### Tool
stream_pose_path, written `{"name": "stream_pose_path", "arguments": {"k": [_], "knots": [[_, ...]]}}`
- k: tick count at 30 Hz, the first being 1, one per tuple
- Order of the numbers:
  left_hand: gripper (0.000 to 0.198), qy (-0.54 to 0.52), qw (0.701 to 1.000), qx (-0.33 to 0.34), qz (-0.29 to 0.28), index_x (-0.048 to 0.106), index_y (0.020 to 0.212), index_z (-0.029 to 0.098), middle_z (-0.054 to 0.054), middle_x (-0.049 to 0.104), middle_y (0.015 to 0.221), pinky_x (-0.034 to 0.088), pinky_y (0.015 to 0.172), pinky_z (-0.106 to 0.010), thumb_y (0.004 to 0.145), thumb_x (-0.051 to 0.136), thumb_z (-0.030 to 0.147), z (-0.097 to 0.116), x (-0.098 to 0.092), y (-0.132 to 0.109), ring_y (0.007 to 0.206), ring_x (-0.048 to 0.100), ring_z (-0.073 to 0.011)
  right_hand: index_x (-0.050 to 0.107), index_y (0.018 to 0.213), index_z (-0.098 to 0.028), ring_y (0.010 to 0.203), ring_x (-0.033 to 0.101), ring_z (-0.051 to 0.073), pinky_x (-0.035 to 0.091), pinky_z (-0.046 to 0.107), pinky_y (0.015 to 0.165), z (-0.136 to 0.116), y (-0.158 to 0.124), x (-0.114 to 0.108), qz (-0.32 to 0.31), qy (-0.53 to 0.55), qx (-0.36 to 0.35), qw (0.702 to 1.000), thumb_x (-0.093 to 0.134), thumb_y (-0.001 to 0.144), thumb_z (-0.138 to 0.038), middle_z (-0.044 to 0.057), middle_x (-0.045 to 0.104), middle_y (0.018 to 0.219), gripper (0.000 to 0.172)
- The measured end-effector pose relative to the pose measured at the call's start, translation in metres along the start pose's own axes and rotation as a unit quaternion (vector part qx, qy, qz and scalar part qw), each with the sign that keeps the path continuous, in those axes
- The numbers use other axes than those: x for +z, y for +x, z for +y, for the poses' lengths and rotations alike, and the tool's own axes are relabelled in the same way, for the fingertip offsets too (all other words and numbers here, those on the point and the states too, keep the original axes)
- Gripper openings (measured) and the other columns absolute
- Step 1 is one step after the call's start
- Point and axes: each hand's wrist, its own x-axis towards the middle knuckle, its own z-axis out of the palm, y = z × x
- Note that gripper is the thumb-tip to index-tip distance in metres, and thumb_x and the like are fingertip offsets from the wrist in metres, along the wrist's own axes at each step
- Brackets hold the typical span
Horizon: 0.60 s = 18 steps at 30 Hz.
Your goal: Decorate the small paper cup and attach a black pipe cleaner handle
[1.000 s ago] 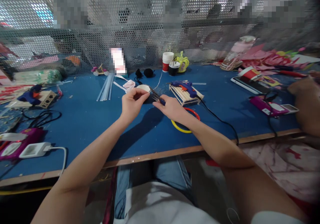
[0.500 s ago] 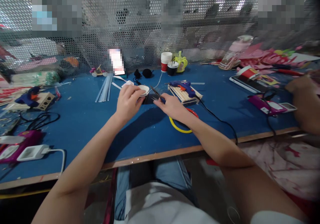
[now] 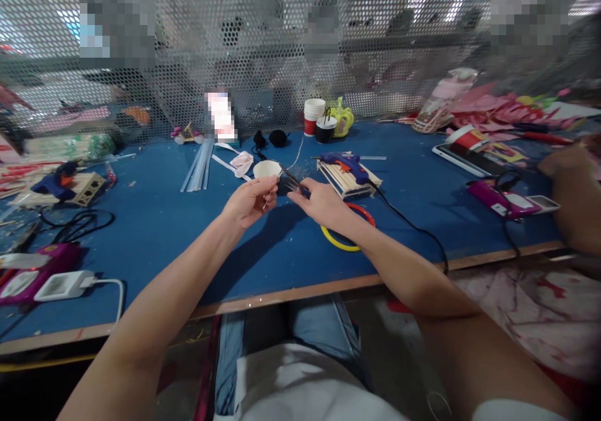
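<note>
My left hand [image 3: 253,202] is closed at the near side of a small paper cup [image 3: 267,170], its thumb and fingertips at the rim. The cup's pale inside faces up toward me; much of its outer wall is hidden by the fingers. My right hand [image 3: 326,203] is wrapped round dark scissors [image 3: 295,179], with the blades pointing left at the cup's right side. Whether the blades touch the cup is hard to make out. Beyond the cup lies a crumpled pale pink ribbon [image 3: 241,163].
A glue gun [image 3: 346,165] rests on a stick frame [image 3: 350,183], its cord trailing right. Red and yellow rings [image 3: 345,245] lie below my right forearm. Clear glue sticks [image 3: 198,165], a lit phone [image 3: 221,117] and stacked cups [image 3: 313,117] stand behind. Another person's arm [image 3: 575,189] is at right.
My left hand has shifted from over the cup's left side to its near side, fingers turned, uncovering the cup's inside and the ribbon. My right hand with the scissors stays nearly in place.
</note>
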Motion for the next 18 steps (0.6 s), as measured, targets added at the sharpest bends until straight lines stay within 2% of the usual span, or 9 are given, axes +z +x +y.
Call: {"name": "stream_pose_path", "arguments": {"k": [2,4,5,7,9,10,12,15,18], "knots": [[0.025,0.037,0.998,0.042,0.010,0.058,0.071,0.014,0.002,0.051,0.061,0.037,0.051,-0.020,0.060,0.071,0.032,0.001,-0.003,0.001,0.049,0.043,-0.0046,0.054,0.082,-0.019,0.069,0.058,0.019,0.036,0.026,0.059,0.001,0.001,-0.001,-0.003,-0.002,0.002,1.000,0.048,0.080,-0.043,0.005,0.063,0.074,0.025],[0.026,0.164,0.968,0.182,0.060,0.060,0.083,0.016,-0.001,0.057,0.070,0.042,0.058,-0.023,0.064,0.069,0.031,0.003,-0.009,0.001,0.059,0.050,-0.0085,0.054,0.082,-0.019,0.070,0.058,0.020,0.036,0.026,0.059,0.002,0.003,-0.003,-0.004,-0.007,0.006,1.000,0.048,0.080,-0.044,0.006,0.063,0.074,0.026],[0.027,0.245,0.926,0.274,0.088,0.060,0.088,0.017,-0.003,0.059,0.078,0.044,0.064,-0.026,0.066,0.068,0.030,0.005,-0.012,0.000,0.067,0.052,-0.0110,0.054,0.081,-0.018,0.071,0.058,0.020,0.036,0.026,0.059,0.003,0.004,-0.004,-0.001,-0.008,0.009,1.000,0.048,0.080,-0.044,0.006,0.063,0.074,0.026],[0.022,0.410,0.792,0.437,0.116,0.061,0.092,0.019,-0.006,0.060,0.093,0.043,0.076,-0.033,0.071,0.063,0.026,0.008,-0.018,0.000,0.085,0.053,-0.0162,0.053,0.081,-0.018,0.071,0.058,0.020,0.036,0.026,0.059,0.005,0.006,-0.006,0.004,-0.010,0.013,1.000,0.047,0.081,-0.044,0.006,0.063,0.075,0.027],[0.015,0.541,0.661,0.516,0.063,0.063,0.090,0.021,-0.007,0.061,0.092,0.042,0.082,-0.037,0.076,0.057,0.021,0.010,-0.024,0.002,0.089,0.053,-0.0186,0.053,0.081,-0.018,0.071,0.058,0.020,0.036,0.026,0.059,0.005,0.006,-0.006,0.005,-0.012,0.016,1.000,0.047,0.081,-0.044,0.006,0.063,0.075,0.027],[0.015,0.578,0.612,0.538,0.046,0.062,0.091,0.021,-0.007,0.062,0.090,0.042,0.081,-0.037,0.078,0.055,0.020,0.010,-0.026,0.003,0.087,0.053,-0.0185,0.053,0.080,-0.018,0.071,0.058,0.020,0.036,0.026,0.060,0.005,0.006,-0.006,0.004,-0.012,0.018,1.000,0.047,0.080,-0.044,0.006,0.063,0.075,0.027],[0.015,0.612,0.547,0.571,0.031,0.062,0.092,0.019,-0.007,0.062,0.086,0.044,0.077,-0.035,0.078,0.055,0.019,0.008,-0.028,0.005,0.082,0.053,-0.0177,0.053,0.080,-0.019,0.070,0.058,0.019,0.036,0.026,0.060,0.004,0.005,-0.005,-0.003,-0.009,0.018,1.000,0.048,0.080,-0.043,0.006,0.063,0.074,0.025],[0.013,0.610,0.513,0.602,0.041,0.062,0.089,0.019,-0.007,0.062,0.082,0.045,0.073,-0.033,0.077,0.057,0.019,0.005,-0.028,0.007,0.078,0.053,-0.0166,0.052,0.079,-0.019,0.068,0.057,0.018,0.035,0.025,0.058,0.002,0.003,-0.003,-0.018,0.003,0.020,1.000,0.048,0.080,-0.043,0.005,0.063,0.073,0.024],[0.010,0.581,0.550,0.598,0.045,0.064,0.085,0.020,-0.006,0.063,0.082,0.045,0.074,-0.033,0.077,0.057,0.019,0.002,-0.025,0.005,0.078,0.054,-0.0158,0.052,0.079,-0.019,0.066,0.057,0.017,0.035,0.025,0.058,0.000,0.003,-0.003,-0.028,0.004,0.023,0.999,0.049,0.080,-0.043,0.004,0.063,0.071,0.024]]}}
